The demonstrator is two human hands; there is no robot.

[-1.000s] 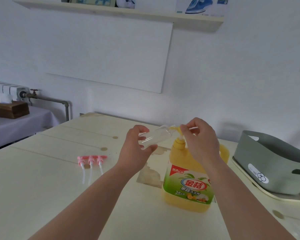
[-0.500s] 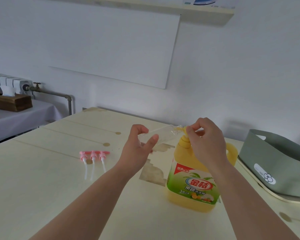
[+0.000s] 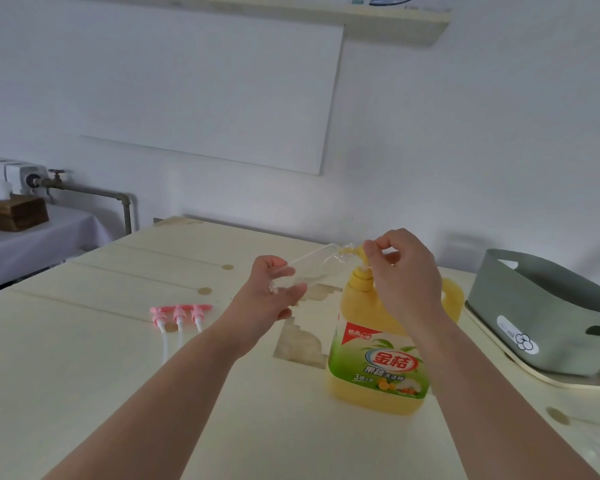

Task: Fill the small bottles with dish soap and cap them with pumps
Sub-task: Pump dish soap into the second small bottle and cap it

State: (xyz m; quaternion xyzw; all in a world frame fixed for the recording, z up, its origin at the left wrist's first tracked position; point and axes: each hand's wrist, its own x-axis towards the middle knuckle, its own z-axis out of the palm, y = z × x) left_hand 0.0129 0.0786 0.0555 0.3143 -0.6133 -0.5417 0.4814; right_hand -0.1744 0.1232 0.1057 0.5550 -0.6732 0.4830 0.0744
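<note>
Filling step. Left hand (image 3: 269,299) grips small clear bottle (image 3: 309,268), tilted, mouth at pump spout (image 3: 355,251) pinched by right hand (image 3: 407,275) atop dish soap jug (image 3: 378,351). Next: press pump, mouth aligned. Pink pumps (image 3: 181,311) wait left of left hand on counter (image 3: 84,358).

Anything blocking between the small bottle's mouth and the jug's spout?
Nothing visible. The left hand holds the bottle tilted, its mouth right at the yellow spout of the jug. The right hand pinches the spout at its other end.

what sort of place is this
Likely a plain household room or small workroom: a pale wooden table, a wall radiator, a tissue box on a cloth-covered side table, and a shelf above.
</note>
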